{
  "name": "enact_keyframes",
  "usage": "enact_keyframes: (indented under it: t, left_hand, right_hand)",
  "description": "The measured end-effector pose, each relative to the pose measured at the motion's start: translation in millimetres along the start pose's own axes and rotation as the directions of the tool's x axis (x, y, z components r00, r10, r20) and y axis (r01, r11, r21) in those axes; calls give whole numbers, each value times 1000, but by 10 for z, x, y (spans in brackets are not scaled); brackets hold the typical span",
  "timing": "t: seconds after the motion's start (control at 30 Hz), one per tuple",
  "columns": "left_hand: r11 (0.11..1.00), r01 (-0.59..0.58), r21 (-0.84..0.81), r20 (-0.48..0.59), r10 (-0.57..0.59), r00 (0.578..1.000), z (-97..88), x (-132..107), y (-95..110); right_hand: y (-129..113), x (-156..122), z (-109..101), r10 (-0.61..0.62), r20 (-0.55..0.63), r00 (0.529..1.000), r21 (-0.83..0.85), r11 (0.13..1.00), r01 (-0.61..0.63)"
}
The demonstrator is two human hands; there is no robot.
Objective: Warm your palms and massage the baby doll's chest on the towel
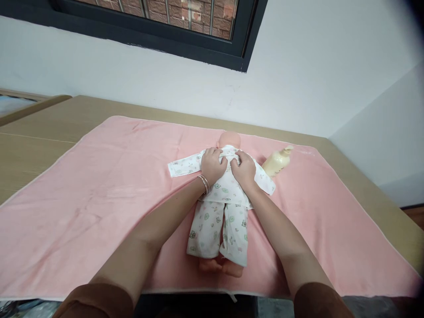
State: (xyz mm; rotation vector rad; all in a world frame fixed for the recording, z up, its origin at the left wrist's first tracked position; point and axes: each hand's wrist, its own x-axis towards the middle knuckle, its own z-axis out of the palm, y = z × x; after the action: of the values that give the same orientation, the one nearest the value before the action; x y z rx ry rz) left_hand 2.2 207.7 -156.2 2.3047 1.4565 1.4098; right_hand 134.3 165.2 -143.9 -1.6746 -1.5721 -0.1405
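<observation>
A baby doll (229,139) lies stretched out on a pink blanket (109,190), head toward the wall, no face showing. It wears a white patterned shirt (225,187) and matching trousers (207,227); its bare feet (232,268) stick out below. On the left of the shirt's upper part, my left hand (213,165), with bangles at the wrist, is closed with thumb and fingers at the fabric. My right hand (244,168) mirrors it on the other side, also pinching the cloth below the neck. Both sleeves spread outward, lying flat.
A baby bottle (277,162) with pale yellow contents lies tilted on the blanket beside the right sleeve. Under the blanket is a wooden table (96,106), against a white wall (291,88) with a dark-framed window (198,42).
</observation>
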Motion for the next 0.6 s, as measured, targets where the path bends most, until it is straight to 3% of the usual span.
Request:
enact_keyframes:
  t: [0.6]
  left_hand:
    - [998,46,46,155,-53,986,24,69,-10]
  right_hand:
    - [45,100,24,-30,141,990,-49,998,38]
